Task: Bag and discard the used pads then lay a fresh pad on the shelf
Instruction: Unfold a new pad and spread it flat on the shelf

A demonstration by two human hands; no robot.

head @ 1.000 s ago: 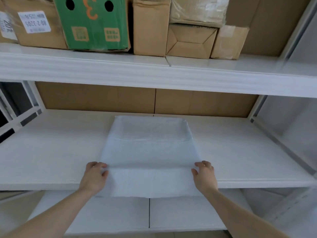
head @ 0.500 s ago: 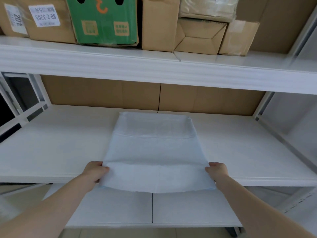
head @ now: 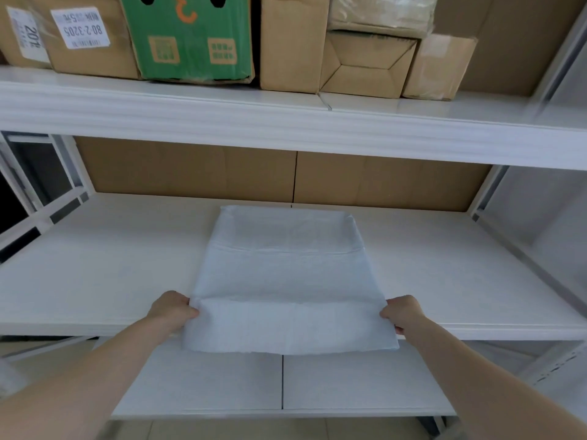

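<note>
Step in hand: I judge this to be the laying of the fresh pad on the middle shelf; no bag or used pads show in this view.
Pad position: most of it lies flat on the shelf, its far edge near the cardboard backing; the near strip hangs out past the shelf's front lip, over the lower shelf.
How to do it well: I would slide the pad straight back with both sides moving evenly, so the near edge lands on the shelf and not over the lip, then flatten the fold lines that run across it.
Watch for: pulling one side harder would skew it; pushing too fast may bunch the far end against the backing.
Left grip: my left hand is closed on the pad's left edge, fingers curled round it beside the near fold.
Right grip: my right hand is closed on the right edge the same way, level with the left.
Tension: the pad looks taut and flat between my two hands.
Above: cardboard boxes and a green box sit on the upper shelf, well apart from the pad.
</note>
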